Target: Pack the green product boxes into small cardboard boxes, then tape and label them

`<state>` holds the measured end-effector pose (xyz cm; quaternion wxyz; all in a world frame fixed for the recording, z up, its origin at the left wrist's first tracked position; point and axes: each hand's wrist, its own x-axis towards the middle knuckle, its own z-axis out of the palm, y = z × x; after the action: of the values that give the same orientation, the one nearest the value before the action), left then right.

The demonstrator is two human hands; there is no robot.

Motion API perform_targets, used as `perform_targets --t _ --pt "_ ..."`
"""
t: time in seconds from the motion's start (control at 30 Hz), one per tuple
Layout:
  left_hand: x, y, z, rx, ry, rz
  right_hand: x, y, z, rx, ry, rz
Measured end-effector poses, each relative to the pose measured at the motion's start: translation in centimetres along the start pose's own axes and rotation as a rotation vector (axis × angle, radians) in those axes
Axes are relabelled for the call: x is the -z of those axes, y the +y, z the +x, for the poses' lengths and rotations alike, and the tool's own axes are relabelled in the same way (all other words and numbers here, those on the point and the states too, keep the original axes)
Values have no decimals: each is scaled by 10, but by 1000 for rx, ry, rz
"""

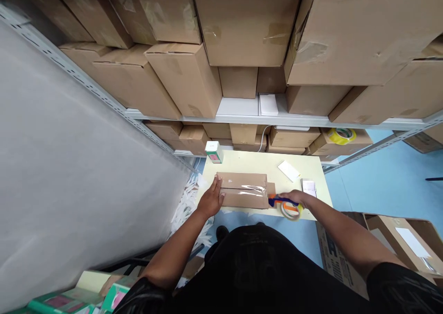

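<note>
Here, below shelves [242, 119] of cardboard boxes [247, 26], we are resting our left hand [210, 199] — thumb spread — on the left end of a taped carton [242, 198] on a pale table [249, 160]. Our right hand [296, 196] is clasping a tape dispenser [289, 201] near the right end, its fingertips hiding from view.

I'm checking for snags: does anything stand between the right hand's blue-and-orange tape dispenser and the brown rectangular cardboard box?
Nothing visible does: the dispenser in the right hand sits at the right end of the box. Contact is unclear.
</note>
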<state>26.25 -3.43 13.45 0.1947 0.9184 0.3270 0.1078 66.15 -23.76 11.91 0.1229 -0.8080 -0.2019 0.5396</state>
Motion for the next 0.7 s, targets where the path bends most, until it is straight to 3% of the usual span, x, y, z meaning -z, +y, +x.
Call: perform_targets --t 0.1,0.2,0.3,0.5,0.7 --pt "1 1 -2 53 -27 -11 -16 25 -12 -85 26 -247" --pt "2 1 -4 86 -43 -44 -29 50 -27 -64 28 -205" --pt "3 0 -5 117 -56 -95 -29 60 -36 -40 166 -185" --pt "0 0 -6 235 -40 -245 -27 32 -29 -19 506 -341" --pt "-1 3 -4 362 -47 -429 -51 1 3 -6 536 -560"
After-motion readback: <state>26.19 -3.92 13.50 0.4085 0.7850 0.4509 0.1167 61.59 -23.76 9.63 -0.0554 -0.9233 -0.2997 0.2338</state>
